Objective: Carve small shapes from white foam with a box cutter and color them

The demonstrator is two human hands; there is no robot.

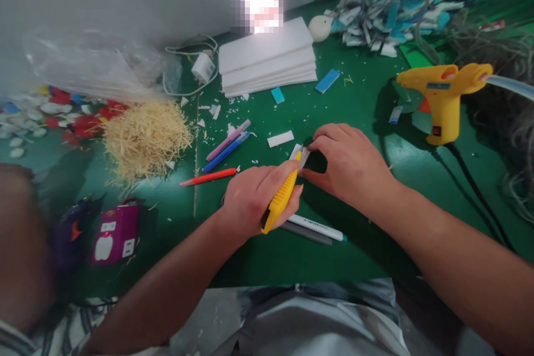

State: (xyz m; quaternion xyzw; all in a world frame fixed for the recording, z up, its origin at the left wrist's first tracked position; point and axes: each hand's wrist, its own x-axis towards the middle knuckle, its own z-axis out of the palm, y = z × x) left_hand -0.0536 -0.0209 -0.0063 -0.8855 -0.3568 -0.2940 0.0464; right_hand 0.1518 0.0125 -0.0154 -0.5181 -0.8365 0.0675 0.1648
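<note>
My left hand (254, 197) is closed round a yellow utility knife (280, 200), its front end resting at a small white piece of foam or card (295, 151). From the other side, the fingertips of my right hand (350, 158) pinch and steady that white piece against the green table. Just beyond it lies another white strip (281, 139). Under my left hand's edge are a white marker (319, 227) and a grey pen (308, 232). A red pen (208, 177), a blue pen (226, 152) and a pink pen (228, 140) lie left of the hands.
Stacked white sheets (267, 58) stand at the back. A yellow glue gun (448, 94) with a black cord is on the right. Straw (146, 139), a purple box (115, 233) and a white plug (203, 68) lie left. Blue and white scraps (387, 5) heap at back right.
</note>
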